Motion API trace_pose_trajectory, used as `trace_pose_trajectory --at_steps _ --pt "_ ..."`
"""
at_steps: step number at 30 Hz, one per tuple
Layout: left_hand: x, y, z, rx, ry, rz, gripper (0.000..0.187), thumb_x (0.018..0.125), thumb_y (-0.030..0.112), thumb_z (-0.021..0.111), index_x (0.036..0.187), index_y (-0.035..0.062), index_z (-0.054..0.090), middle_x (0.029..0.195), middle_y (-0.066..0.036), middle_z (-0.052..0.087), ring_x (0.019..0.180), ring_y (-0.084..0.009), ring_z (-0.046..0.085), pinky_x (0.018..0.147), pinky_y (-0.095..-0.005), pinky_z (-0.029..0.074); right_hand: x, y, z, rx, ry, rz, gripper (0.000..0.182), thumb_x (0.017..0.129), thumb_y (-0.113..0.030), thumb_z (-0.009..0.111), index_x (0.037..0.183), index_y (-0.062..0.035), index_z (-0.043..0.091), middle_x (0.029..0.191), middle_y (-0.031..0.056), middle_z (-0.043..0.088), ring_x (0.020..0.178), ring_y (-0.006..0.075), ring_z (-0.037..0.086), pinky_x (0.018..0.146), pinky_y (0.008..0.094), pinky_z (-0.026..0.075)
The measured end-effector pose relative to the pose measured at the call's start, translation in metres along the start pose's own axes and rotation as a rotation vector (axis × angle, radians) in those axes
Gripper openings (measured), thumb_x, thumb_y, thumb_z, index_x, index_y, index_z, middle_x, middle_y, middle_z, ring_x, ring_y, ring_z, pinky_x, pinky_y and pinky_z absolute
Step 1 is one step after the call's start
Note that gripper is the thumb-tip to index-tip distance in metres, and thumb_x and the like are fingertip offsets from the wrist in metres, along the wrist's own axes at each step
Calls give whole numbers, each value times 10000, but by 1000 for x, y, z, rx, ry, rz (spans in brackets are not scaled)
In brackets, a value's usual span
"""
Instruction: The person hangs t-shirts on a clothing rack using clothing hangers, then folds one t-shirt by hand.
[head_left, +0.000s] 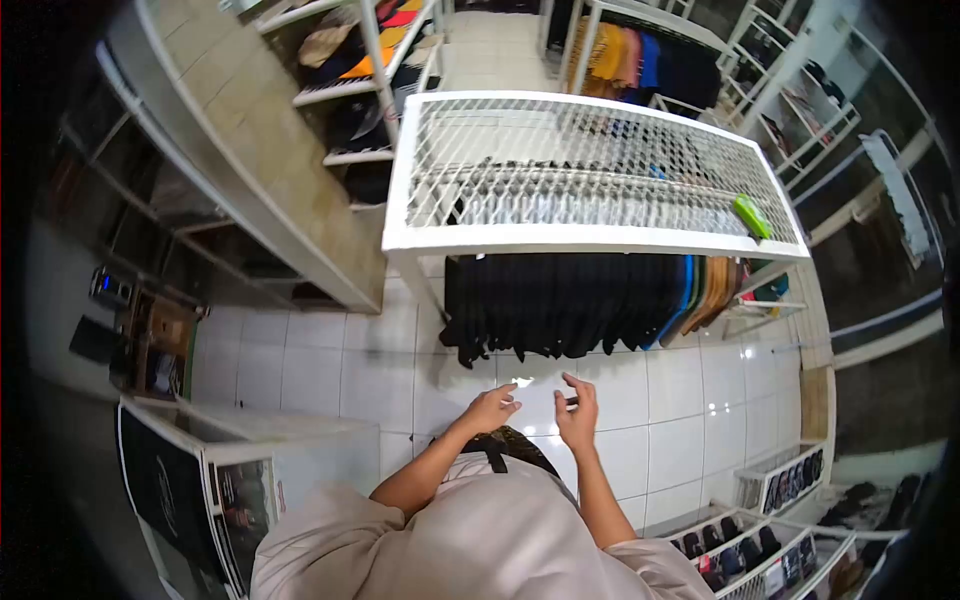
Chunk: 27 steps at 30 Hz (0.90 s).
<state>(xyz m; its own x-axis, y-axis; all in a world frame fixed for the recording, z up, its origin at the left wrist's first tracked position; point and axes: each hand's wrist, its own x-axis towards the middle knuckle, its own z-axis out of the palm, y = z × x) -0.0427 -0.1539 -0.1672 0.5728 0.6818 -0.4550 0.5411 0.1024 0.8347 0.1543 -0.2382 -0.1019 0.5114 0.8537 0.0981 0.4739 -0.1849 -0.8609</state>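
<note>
My left hand (490,409) is in front of my body at waist height, its fingers spread and slightly bent, with nothing in it. A short gap to the right, my right hand (579,414) is raised with thumb and forefinger apart; a small dark patch shows by its palm. Beyond both hands stands a white metal rack (590,244) with a mesh top. Black garments (560,300) hang close together under it, with blue, green and brown garments (700,300) at the right end. A bright green object (752,217) lies on the mesh near its right corner.
White floor tiles (380,350) lie between me and the rack. At the lower left is a white counter (310,465) with a black panel (160,490). Shelves with small packaged goods (730,545) stand at the lower right. Folded clothes (370,60) fill shelves farther back.
</note>
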Motion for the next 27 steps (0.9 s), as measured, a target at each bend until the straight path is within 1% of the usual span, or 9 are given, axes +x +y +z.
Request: trace_pose_trajectory --at_steps 3,5,8,10,13,14,17,20,27 --pt "25 44 5 70 -71 88 600 972 341 694 1483 78 524 1255 -215 704 1091 -323 717 949 -404 552 9 15 -40 -49 155 55 349 900 -48 715 1247 -85 700 1129 139 632 844 235 666 711 305 567" --pt "48 71 12 101 -138 175 586 971 332 695 1476 82 531 1245 -206 709 1060 -313 722 936 -401 555 9 11 -66 -63 309 61 325 911 -63 707 1236 -80 706 1128 131 647 807 206 655 689 298 544" --pt "71 128 24 136 -194 301 557 971 304 692 1457 74 548 1251 -203 712 1073 -304 728 940 -400 553 8 -2 -105 -35 480 191 313 911 -61 708 1223 -76 713 1133 121 650 786 185 652 675 295 531" --pt "87 157 39 152 -256 363 555 969 298 694 1454 69 550 1243 -202 716 1069 -302 732 942 -397 552 6 7 -127 -17 541 227 328 900 -7 713 1226 -44 701 1148 120 655 778 149 657 680 275 540" --pt "98 205 72 186 -317 413 547 964 274 702 1441 49 557 1214 -207 726 1059 -294 741 948 -387 549 -1 31 -161 51 644 284 311 904 -15 719 1213 -44 705 1143 111 649 737 124 653 661 263 528" --pt "102 217 87 199 -351 419 545 966 271 702 1440 45 558 1214 -206 726 1053 -286 741 943 -387 550 -2 44 -173 47 705 270 291 909 -50 719 1200 -69 722 1128 105 654 724 140 656 622 284 526" --pt "125 243 150 197 -441 437 534 972 262 702 1444 53 563 1213 -185 728 1024 -259 740 926 -380 555 -2 84 -218 126 816 330 271 922 -46 709 1192 -64 726 1143 101 657 734 139 661 627 273 536" --pt "146 274 224 192 -595 402 515 996 236 694 1450 33 560 1210 -141 709 965 -180 690 861 -328 546 5 128 -279 167 882 319 267 924 -46 707 1191 -54 723 1116 100 668 743 139 665 623 266 532" --pt "200 399 374 169 -626 487 475 1002 194 685 1428 17 574 1146 -117 721 938 -152 678 853 -305 543 30 186 -455 172 905 375 252 931 -36 689 1180 -45 725 1020 96 702 741 140 663 640 287 535"
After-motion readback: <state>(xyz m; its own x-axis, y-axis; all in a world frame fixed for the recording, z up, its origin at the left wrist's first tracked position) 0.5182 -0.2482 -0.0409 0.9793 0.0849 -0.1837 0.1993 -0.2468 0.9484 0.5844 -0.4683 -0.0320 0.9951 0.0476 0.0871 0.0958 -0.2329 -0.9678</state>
